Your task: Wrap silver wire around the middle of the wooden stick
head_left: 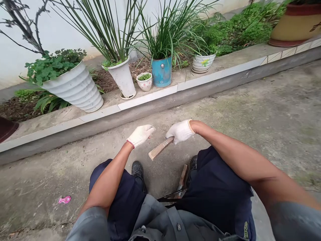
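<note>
My right hand point(180, 131), in a white knit glove, is closed around one end of a short flat wooden stick point(158, 150). Several thin pale strands cross the stick close to my fingers, and its free end points down to the left. My left hand point(141, 134), gloved the same way, is a little to the left of it with fingers pinched together. Whatever those fingers hold is too fine to make out. Between my shoes lies another piece of wood point(184, 175) with a greyish lower part, partly hidden by my trousers.
A low tiled ledge point(147, 97) runs across in front. On it stand a ribbed white pot point(75, 87), a tall white pot point(122, 78), a small pot point(144, 83), a blue bucket point(162, 73) and others. A pink object point(64, 199) lies on the concrete at left.
</note>
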### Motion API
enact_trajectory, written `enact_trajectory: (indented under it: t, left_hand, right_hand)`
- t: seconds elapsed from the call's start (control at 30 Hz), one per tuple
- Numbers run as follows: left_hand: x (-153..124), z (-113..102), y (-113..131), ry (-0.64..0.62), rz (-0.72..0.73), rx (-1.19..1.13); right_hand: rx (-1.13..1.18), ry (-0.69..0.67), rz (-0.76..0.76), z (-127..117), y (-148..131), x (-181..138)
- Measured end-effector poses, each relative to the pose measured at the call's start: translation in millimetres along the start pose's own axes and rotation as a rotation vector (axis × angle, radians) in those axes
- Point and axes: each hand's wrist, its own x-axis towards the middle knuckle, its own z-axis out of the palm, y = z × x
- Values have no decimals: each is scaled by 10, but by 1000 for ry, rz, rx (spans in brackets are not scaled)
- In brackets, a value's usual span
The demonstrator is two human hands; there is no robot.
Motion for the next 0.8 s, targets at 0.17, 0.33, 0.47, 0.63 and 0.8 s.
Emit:
enact_trajectory:
  t: [0.17, 0.33, 0.47, 0.63, 0.8]
  left_hand:
    - [-65, 237, -13, -80, -84, -120]
    - [-219, 533, 168, -150, -60, -174]
    - [-302, 668, 296, -179, -4, -116]
    - [-340, 514, 268, -95, 32, 3]
    - [-308, 346, 82, -14, 1, 71]
  right_hand:
    - [97, 476, 184, -130, 47, -99]
    - [-25, 646, 450, -150, 215, 85]
    - [-126, 498, 614, -51, 285, 263]
    - [-218, 206, 552, 234, 152, 376]
    - [-253, -15, 304, 405, -89, 207]
